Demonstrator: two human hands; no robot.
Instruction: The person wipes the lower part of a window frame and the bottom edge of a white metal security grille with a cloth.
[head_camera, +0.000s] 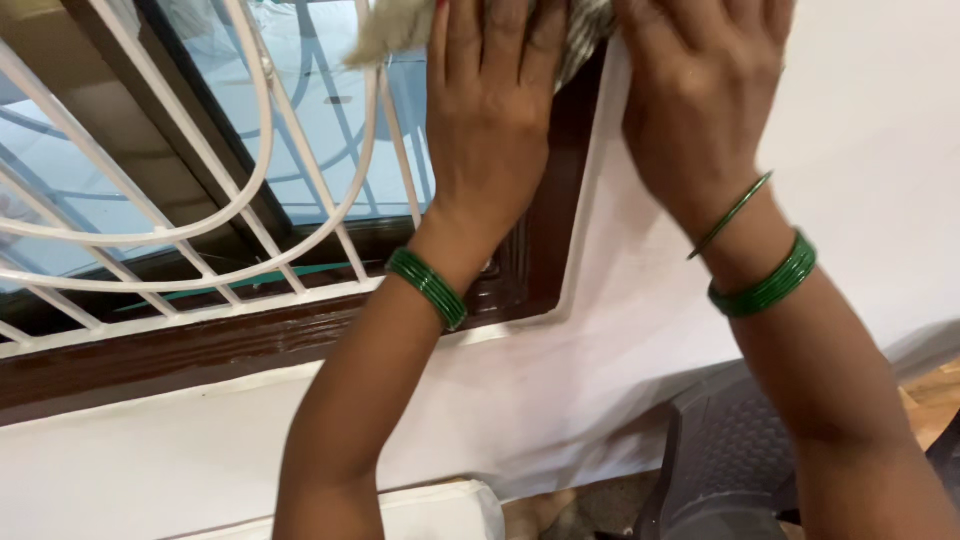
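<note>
Chair (715, 450) dark, low right, nearest us. Higher up, our left hand (490, 110) spread flat over pale cloth (395, 30) at window grille (230, 190). Right hand (695, 95) spread flat too, pressing white wall (880, 150) just beside, cloth edge under it.

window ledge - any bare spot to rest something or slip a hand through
The white ledge below the brown frame lies bare left of the left hand. The white grille leaves wide gaps. It is crowded at the frame's right corner, where both hands, right hand too, press a cloth.
</note>
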